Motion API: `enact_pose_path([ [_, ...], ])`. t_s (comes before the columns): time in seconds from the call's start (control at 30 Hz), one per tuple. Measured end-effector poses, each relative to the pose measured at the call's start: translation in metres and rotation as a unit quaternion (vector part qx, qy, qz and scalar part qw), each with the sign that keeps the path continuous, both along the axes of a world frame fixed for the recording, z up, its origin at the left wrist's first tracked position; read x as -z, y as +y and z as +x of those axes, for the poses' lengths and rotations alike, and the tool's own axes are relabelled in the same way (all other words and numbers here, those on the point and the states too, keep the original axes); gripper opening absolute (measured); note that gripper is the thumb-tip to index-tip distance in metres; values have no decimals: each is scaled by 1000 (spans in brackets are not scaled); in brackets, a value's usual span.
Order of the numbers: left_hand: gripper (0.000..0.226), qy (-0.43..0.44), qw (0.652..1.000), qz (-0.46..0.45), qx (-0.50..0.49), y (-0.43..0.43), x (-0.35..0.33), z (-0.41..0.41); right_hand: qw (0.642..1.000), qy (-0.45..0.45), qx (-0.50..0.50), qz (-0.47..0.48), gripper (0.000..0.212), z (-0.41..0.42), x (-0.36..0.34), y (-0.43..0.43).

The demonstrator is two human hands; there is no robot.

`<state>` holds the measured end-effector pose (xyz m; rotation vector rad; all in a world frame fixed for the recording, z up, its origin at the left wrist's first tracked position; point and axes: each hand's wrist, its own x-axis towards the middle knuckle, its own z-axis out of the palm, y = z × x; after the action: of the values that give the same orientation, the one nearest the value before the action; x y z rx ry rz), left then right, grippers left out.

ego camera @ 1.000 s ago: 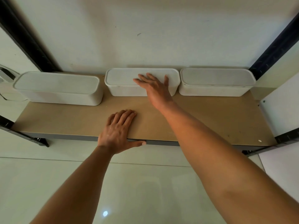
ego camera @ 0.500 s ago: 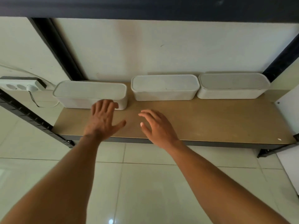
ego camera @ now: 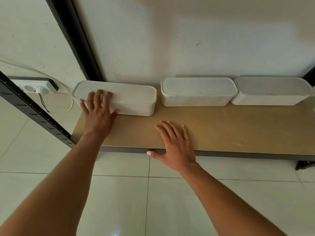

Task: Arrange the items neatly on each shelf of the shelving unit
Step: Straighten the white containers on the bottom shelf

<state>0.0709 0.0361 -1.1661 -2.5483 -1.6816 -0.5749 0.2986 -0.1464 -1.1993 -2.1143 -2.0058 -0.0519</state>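
Observation:
Three white lidded boxes stand in a row along the back of the brown shelf board [ego camera: 221, 126]. The left box [ego camera: 133, 97] sits a little forward and apart from the middle box [ego camera: 197, 92]; the right box [ego camera: 272, 92] touches the middle one. My left hand [ego camera: 98, 113] lies with straight fingers over the left box's front left corner, thumb against its front wall. My right hand [ego camera: 175, 145] rests flat on the board's front edge, thumb hanging over the dark rail.
Black shelf uprights rise at the back left [ego camera: 75, 40] and front left [ego camera: 34, 109]. A white power strip [ego camera: 34, 86] with a plug and cables lies on the floor left of the shelf. Pale floor tiles [ego camera: 153, 201] spread below.
My left hand has moved forward onto the left box. My right hand has dropped flat onto the shelf's front edge. The view has shifted right and closer.

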Motion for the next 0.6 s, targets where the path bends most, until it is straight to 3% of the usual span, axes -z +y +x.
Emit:
enact_pose_path([
  [0.6, 62, 7, 999, 35, -25, 26, 9, 41, 999, -27, 12, -14, 95, -3, -3, 0],
])
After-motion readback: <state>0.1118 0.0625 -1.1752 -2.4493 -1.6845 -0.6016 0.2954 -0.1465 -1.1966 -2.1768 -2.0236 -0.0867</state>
